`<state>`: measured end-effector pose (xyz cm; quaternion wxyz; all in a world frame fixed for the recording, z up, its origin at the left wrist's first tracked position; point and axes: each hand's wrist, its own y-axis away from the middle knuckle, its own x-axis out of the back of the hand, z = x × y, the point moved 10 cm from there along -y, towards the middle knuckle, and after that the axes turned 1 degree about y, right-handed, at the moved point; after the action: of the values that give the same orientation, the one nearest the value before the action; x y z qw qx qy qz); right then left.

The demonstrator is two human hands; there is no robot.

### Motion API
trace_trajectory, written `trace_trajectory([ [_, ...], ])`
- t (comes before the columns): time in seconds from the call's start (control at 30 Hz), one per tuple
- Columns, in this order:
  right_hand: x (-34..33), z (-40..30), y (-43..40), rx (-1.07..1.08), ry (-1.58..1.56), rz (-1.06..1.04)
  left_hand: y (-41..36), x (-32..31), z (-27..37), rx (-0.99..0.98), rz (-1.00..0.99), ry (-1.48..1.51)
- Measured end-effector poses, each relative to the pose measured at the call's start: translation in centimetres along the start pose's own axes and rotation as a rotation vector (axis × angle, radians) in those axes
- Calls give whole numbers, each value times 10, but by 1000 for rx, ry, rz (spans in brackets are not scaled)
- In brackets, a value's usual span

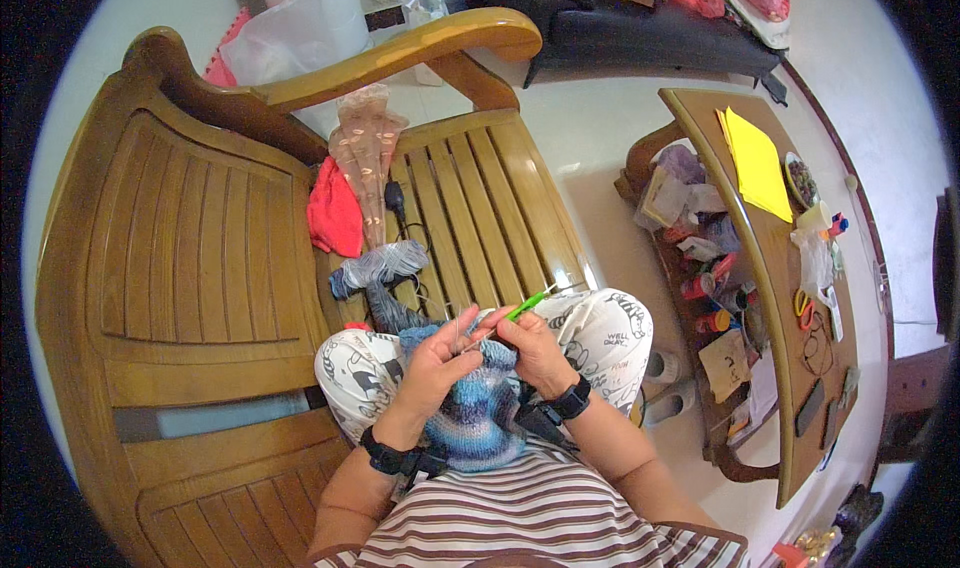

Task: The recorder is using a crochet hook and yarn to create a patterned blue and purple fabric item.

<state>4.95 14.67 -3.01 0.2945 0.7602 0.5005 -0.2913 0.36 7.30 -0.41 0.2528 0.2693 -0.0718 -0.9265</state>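
Note:
A striped knitted piece [480,425] in blue, white and purple-grey yarn lies in my lap. My left hand [439,362] pinches its upper edge, with a thin needle or cord rising beside the fingers. My right hand [534,347] grips a green-handled crochet hook [528,305], its handle slanting up to the right. Both hands meet at the knitting's top edge, and the fingers hide the stitches between them. Just beyond, on the bench, is a bundle of grey-blue yarn [382,263], with a darker grey strand or strip [396,309] trailing towards my lap.
I sit on a slatted wooden bench [480,208] holding a red cloth [335,208], a folded patterned fabric [367,155] and a black plug [394,197]. Right of me, a wooden table [739,253] carries yellow sheets [754,164] and orange-handled scissors [805,309]. Its lower shelf is cluttered.

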Motion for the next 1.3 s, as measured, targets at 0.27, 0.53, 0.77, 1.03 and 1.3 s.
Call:
trace_trajectory([
  [0.27, -26, -40, -2, 294, 541, -35, 5, 9, 41, -262, 215, -836],
  [0.53, -27, -30, 12, 48, 912, -57, 0, 39, 21, -214, 215, -379],
  [0.77, -35, -36, 25, -112, 698, -43, 13, 6, 60, -278, 124, -695],
  [1.03, -12, -25, 15, -37, 855, 93, -2, 18, 45, -275, 167, -701],
  [1.3, -20, -40, -2, 26, 650, 59, -5, 24, 37, -232, 155, -675],
])
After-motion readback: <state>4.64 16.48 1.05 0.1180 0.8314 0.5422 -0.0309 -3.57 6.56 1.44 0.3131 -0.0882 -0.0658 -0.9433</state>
